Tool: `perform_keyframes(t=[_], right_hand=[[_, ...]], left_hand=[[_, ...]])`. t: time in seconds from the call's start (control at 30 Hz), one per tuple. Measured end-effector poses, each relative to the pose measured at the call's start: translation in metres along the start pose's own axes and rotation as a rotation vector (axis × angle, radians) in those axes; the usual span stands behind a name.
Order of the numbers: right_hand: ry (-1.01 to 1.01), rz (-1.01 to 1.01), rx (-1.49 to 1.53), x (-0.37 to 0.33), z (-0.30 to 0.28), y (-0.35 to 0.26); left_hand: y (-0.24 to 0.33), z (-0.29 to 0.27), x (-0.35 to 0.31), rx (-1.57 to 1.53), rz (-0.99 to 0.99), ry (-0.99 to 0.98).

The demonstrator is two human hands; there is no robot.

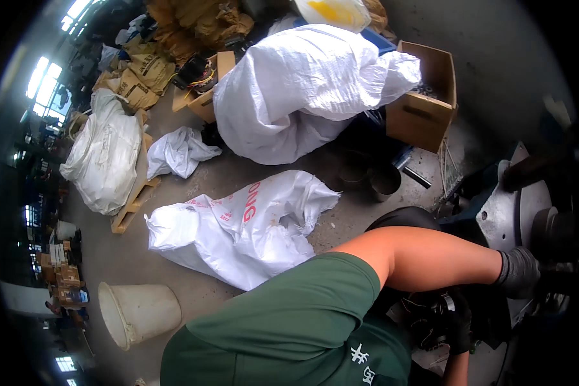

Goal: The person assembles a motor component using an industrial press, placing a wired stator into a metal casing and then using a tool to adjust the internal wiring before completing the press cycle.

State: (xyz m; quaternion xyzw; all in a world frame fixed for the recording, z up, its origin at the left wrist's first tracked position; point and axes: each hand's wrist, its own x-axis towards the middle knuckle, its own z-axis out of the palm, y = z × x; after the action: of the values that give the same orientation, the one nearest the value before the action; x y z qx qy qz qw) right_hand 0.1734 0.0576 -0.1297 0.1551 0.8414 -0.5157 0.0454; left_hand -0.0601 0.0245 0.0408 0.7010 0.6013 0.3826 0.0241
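My left hand [520, 273], in a dark grey glove, reaches across to the machine at the right. Its fingers look curled against a dark part there, but what they grip is lost in shadow. Lower down, my right hand [459, 323], in a black glove, closes on the side of a dark round part with thin wires [429, 318], perhaps a motor stator. Shadow and my left arm partly cover that part. Beside my left hand stands the machine's grey metal plate [498, 209], which has small holes.
Ahead lie a large white woven sack [283, 90], a flatter one with red print [238, 225] and an open cardboard box [421, 119]. Dark metal rings [386, 182] rest on the floor. A white bucket [148, 312] lies at the left, near a wooden pallet [135, 199].
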Motion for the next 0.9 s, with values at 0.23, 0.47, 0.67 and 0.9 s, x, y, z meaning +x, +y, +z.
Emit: perform_keyframes(t=[0.23, 0.47, 0.67, 0.9], right_hand=[[0.593, -0.050, 0.746, -0.030, -0.068, -0.104], [0.520, -0.343, 1.552, -0.064, -0.094, -0.127], [0.639, -0.316, 1.572, -0.081, -0.079, -0.133], [0.635, -0.271, 1.549, -0.085, -0.075, -0.123]], left_hand=[[0.012, -0.014, -0.035, -0.492, -0.291, 0.029], [0.040, 0.024, -0.044, -1.145, -0.578, -0.256], [0.066, 0.066, -0.051, -1.492, -0.526, -0.252], [0.080, 0.065, -0.050, -1.416, -0.487, -0.209]])
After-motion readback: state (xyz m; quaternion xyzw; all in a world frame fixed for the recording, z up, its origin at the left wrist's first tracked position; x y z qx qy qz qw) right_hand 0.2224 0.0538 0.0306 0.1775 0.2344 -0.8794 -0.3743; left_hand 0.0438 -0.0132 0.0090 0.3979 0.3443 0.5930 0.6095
